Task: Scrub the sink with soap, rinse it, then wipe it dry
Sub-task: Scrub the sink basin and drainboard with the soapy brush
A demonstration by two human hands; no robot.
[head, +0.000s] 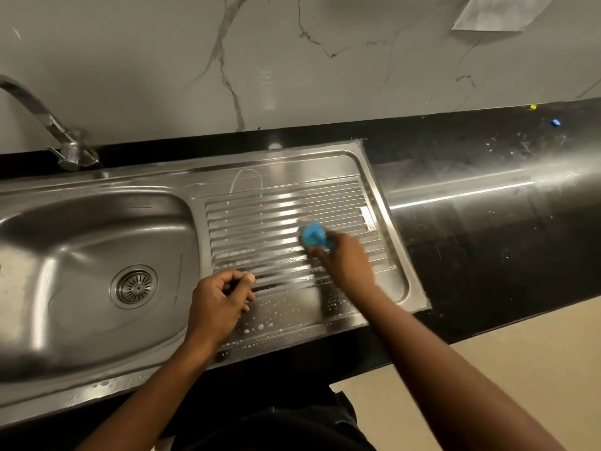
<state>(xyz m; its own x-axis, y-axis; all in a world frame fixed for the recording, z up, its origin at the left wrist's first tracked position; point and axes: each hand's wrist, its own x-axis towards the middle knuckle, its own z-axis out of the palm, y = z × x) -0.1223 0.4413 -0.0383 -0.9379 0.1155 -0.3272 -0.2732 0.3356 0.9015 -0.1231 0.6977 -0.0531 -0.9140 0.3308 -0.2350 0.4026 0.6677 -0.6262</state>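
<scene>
A stainless steel sink [97,187] lies in a black counter, its bowl on the left with a round drain [134,286]. To the right of the bowl is the ribbed drainboard [260,222], wet, with soap bubbles along its near edge. My right hand [344,265] grips a blue sponge [313,235] and presses it on the ribs at the right of the drainboard; the hand is motion-blurred. My left hand [219,304] hovers over the drainboard's near left part with its fingers curled and nothing in them.
A chrome tap [48,125] stands at the back left, its spout arching left out of frame. The black counter [487,206] runs on to the right, streaked and speckled, with small blue [555,122] and yellow [532,107] bits at the back. A marble wall rises behind.
</scene>
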